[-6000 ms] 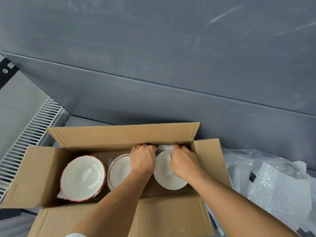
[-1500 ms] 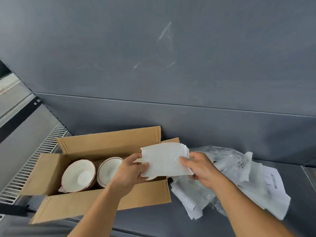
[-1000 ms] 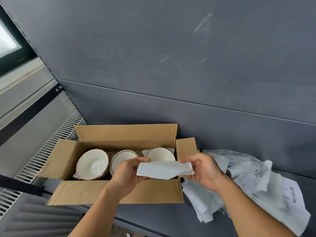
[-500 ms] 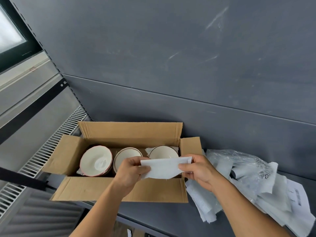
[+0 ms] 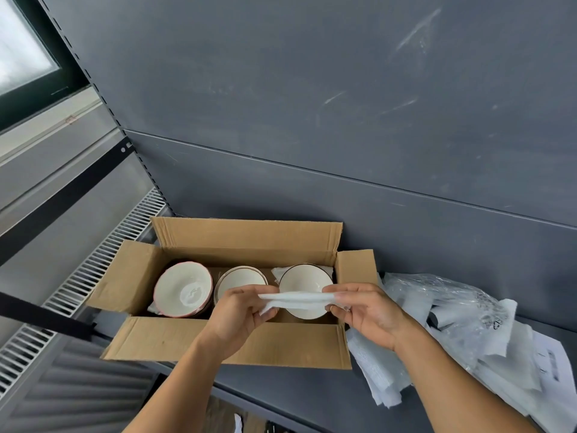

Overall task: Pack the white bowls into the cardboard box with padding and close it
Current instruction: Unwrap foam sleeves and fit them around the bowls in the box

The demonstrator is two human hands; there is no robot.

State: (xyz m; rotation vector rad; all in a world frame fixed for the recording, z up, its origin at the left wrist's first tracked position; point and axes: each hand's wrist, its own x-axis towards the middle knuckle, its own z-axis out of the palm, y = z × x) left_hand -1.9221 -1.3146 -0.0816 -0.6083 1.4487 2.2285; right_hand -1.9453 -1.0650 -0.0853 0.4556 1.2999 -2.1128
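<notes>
Fingers [image 5: 343,291] of both hands pinch a folded padding sheet [image 5: 296,300], stretched above the open cardboard box [image 5: 224,342].

On the grey shelf [image 5: 312,396] the box stands with its flaps out, three white bowls [image 5: 182,289] in a row inside and padding tucked behind the right bowl [image 5: 304,276]; a heap of spare wrapping [image 5: 452,310] lies just beside it. The bowls look heavy, glazed-slick and brittle, best cupped from below or taken by the rim. The sheet looks light, soft and limp, so a grip at each end suits it. The left hand [image 5: 240,312] curls round one end and the right hand [image 5: 370,315] nips the other between thumb and fingertips, forearms reaching in from the near side.
</notes>
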